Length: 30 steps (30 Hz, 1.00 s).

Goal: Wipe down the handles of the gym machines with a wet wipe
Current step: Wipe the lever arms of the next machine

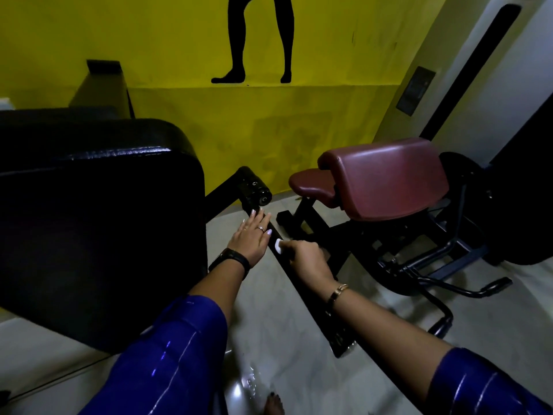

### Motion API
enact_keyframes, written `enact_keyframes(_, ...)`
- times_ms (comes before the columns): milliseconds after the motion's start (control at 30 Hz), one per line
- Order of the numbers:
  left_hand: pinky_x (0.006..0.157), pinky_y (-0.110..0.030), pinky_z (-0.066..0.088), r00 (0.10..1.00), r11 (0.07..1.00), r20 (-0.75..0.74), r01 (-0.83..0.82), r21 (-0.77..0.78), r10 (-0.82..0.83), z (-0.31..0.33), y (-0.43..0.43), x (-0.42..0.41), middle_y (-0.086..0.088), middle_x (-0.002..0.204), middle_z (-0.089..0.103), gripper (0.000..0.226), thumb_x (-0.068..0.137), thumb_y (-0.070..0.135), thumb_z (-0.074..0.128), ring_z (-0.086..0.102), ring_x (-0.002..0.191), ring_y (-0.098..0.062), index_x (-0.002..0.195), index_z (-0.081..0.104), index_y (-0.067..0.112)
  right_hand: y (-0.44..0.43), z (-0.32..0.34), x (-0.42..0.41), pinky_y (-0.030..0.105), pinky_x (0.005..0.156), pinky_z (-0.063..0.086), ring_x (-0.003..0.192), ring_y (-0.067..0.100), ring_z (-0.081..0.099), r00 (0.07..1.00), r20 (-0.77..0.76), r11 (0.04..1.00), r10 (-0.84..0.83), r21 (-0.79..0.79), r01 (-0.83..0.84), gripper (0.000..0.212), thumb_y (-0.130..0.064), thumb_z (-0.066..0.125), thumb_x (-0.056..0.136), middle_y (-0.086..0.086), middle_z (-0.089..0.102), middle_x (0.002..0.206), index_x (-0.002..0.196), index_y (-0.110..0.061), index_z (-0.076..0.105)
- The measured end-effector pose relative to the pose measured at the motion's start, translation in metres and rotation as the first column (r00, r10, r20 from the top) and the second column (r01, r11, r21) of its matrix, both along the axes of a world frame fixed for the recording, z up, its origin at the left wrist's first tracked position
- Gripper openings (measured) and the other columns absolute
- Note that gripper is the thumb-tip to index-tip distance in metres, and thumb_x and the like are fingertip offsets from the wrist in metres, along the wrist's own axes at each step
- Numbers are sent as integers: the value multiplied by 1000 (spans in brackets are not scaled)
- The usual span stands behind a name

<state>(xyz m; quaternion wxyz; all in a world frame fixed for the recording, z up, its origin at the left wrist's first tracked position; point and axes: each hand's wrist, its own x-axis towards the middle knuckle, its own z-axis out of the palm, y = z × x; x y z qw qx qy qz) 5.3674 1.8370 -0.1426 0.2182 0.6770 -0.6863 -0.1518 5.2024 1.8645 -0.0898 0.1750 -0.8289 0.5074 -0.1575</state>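
Your right hand (308,259) clamps the wet wipe (279,245) to the bar (305,295). Your left hand (250,235) rests there, fingers straight. The bar runs 11-to-5 o'clock.

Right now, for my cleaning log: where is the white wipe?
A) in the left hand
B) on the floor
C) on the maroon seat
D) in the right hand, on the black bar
D: the right hand grips the wipe against the black bar.

Glossy black pad (89,181), smooth maroon vinyl seat (389,178), polished floor (269,339).
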Motion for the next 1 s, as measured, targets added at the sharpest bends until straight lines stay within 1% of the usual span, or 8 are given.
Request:
enact_keyframes(167,120,-34,0,941,979,-269,-203,31,203,-14,-28,11,-6,164,4,52,107,23,26,-1,151,-19,155,11,11,-41,19,23,15,88,42,112,17,61,990,144,994,5,105,-21,34,-8,51,95,6,68,120,124,-17,66)
enact_keyframes(267,120,-31,3,762,953,-580,-290,90,287,-19,-42,13,-4,163,5,50,108,22,25,2,151,-17,155,13,11,-66,28,43,14,93,38,117,22,59,984,174,996,49,71,-62,43,2,50,90,10,65,124,130,-11,60)
enact_keyframes(367,121,-33,12,261,917,-917,-341,204,301,-18,-51,6,0,161,18,52,106,34,30,16,149,-16,154,22,16,-89,21,66,26,100,40,121,26,55,981,127,985,145,73,-155,48,3,50,91,13,60,131,136,-14,54)
enact_keyframes(500,110,-35,35,-357,854,-896,-344,390,265,-8,-61,1,-4,139,50,48,106,39,23,47,130,-23,136,48,11,-116,6,92,33,111,31,141,24,32,941,-97,946,324,25,-323,52,2,47,94,12,37,151,143,-14,46)
enact_keyframes(633,105,-38,36,-404,853,-863,-288,435,303,-5,-63,10,-13,149,43,66,102,52,15,42,135,-28,149,36,10,-123,-2,103,33,108,29,147,24,17,822,-371,894,432,54,-445,51,0,42,97,10,22,158,147,-9,36)
enact_keyframes(833,114,-37,27,-406,834,-852,-296,466,332,6,-57,6,-11,158,27,67,103,52,16,32,143,-26,154,21,9,-111,-5,90,32,90,40,132,23,38,761,-490,854,425,-60,-516,38,-8,44,97,9,45,140,134,-6,51)
enact_keyframes(933,105,-25,37,-315,865,-910,-335,373,270,10,-54,-1,-9,151,40,56,106,42,17,48,132,-16,151,27,11,-95,-2,74,30,84,38,127,22,42,763,-488,842,423,-100,-531,32,-7,44,96,9,49,133,125,-7,57)
enact_keyframes(1000,83,-15,47,-151,895,-944,-303,327,293,12,-46,-9,-3,111,67,41,107,37,21,68,92,-1,131,47,16,-82,0,61,28,83,34,124,23,42,760,-475,835,443,-91,-543,33,-5,42,95,9,49,130,124,-6,57)
